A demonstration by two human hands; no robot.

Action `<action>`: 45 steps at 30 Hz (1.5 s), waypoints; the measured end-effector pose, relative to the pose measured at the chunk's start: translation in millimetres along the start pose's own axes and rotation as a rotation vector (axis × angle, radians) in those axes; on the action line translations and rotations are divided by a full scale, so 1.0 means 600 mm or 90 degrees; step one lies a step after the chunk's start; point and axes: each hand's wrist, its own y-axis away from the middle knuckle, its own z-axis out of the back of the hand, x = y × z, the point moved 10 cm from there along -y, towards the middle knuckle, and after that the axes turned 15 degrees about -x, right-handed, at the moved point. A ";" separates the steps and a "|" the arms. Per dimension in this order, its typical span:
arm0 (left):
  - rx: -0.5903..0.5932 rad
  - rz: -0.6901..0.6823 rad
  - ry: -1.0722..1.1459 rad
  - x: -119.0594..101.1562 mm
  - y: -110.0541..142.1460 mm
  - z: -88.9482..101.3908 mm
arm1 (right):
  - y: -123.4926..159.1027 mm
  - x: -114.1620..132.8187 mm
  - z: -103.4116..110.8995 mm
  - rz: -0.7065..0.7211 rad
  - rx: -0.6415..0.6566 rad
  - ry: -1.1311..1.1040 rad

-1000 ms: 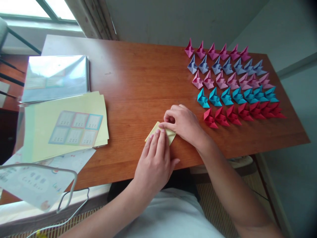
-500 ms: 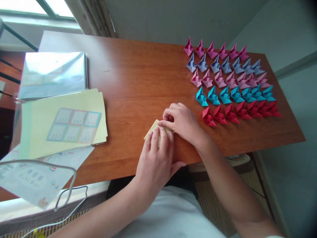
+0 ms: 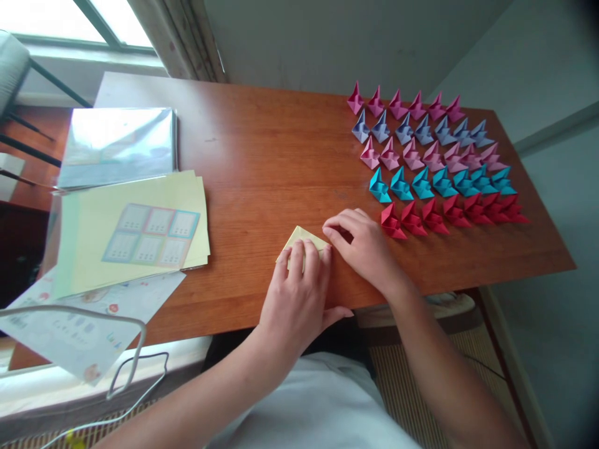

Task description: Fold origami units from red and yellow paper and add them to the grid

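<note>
A small piece of folded yellow paper lies on the wooden table close to its front edge. My left hand rests flat over the lower part of the paper, fingers stretched out and pressing it down, so much of it is hidden. Just right of the paper is my right hand, its thumb and index fingertips curled together near the paper's right corner. Whether anything sits between those fingertips is too small to make out.
Rows of folded paper figures stand at the right: magenta, lavender, pink, turquoise and red. At the left lie yellow sheets, a clear-wrapped pack and a white printed sheet. A grey curved bar crosses the front left.
My right hand has moved off the yellow paper to the right. More of the paper's top corner shows. My left hand stays on it, and the whole view has shifted slightly.
</note>
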 end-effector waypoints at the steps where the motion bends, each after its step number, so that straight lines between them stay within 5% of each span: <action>1: -0.002 -0.001 0.003 0.001 0.001 -0.001 | 0.010 0.000 0.003 0.004 -0.005 0.013; 12: -0.005 -0.042 -0.023 0.017 0.021 0.008 | 0.029 -0.004 -0.009 0.027 0.026 0.076; 33: -0.102 0.067 -0.051 0.083 0.097 0.056 | 0.027 -0.009 -0.013 0.006 0.050 0.076; 40: -0.159 0.113 0.008 0.109 0.085 0.065 | 0.028 -0.008 -0.010 -0.003 0.035 0.062; 45: -0.161 0.053 0.049 0.080 0.051 0.057 | 0.027 -0.002 -0.008 -0.018 0.028 0.057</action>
